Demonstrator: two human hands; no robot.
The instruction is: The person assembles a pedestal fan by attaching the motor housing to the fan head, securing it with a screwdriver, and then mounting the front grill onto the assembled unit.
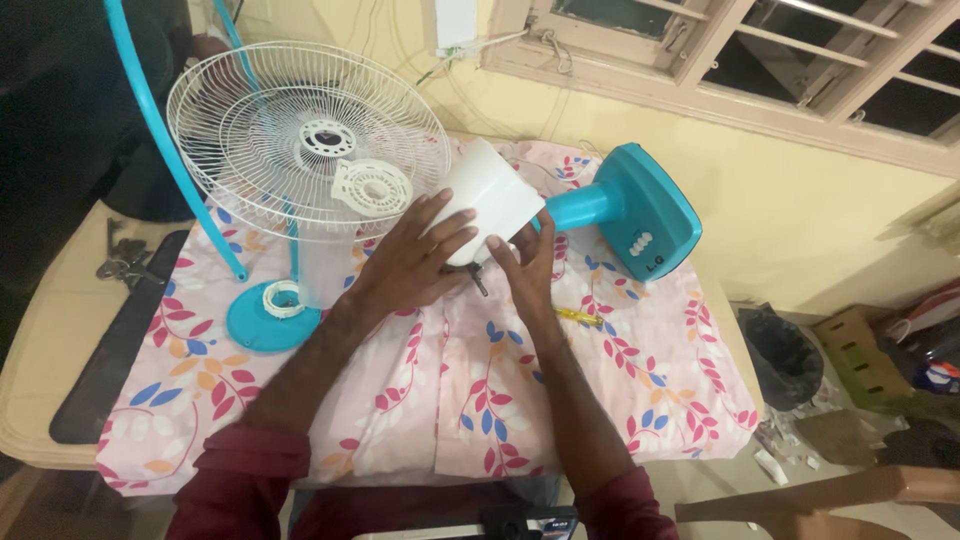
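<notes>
**Both hands on a fan motor housing over a flowered cloth**

The left hand [415,255] lies spread over the lower side of a white motor housing [490,195], fingers stretched across its curved shell and holding it. The right hand [525,262] closes in from the 5 o'clock side of the housing, fingertips pressed to its bottom edge where a short dark shaft [479,282] sticks out. The housing sits near the middle of the bench [60,330], tilted, and joins a teal neck that runs toward 3 o'clock into a teal fan base [650,215] lying on its side.

At 10 o'clock from the hands a white wire fan guard [300,130] leans up, and a small round white plastic piece [372,187] rests against it. Below the guard, at 8 o'clock, a teal round part [270,318] holds a white ring [282,297]. A yellow-handled screwdriver [578,316] lies just beside the right wrist, at 4 o'clock. All of this rests on a pink flowered cloth [420,400]. A few metal tools [120,258] lie at the far 9 o'clock edge. Off the bench at 3 o'clock stands a black-lined bin [785,352].
</notes>
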